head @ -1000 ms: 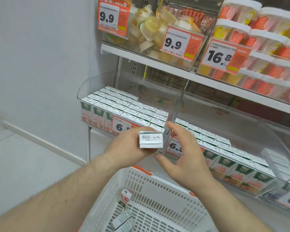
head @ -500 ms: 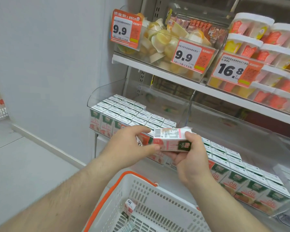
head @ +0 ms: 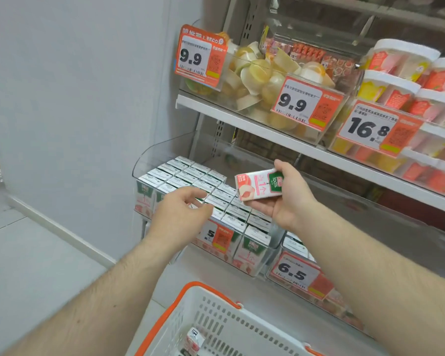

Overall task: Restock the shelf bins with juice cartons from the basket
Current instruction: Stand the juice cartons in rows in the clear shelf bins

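Juice carton (head: 258, 185) — pink and white, lying sideways — sits grasped in the right hand (head: 284, 199), its fingers curled around it above the left shelf bin (head: 165, 150). Left hand (head: 181, 214) hovers over the packed cartons (head: 190, 176), fingers loosely curled, holding nothing. Below, the white basket (head: 216, 317) holds another carton (head: 194, 340).

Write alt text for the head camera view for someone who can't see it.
A person's right hand holds a pink and white juice carton on its side above a clear plastic shelf bin packed with upright cartons, while the left hand hovers empty over them. A white plastic basket with orange handles sits below.
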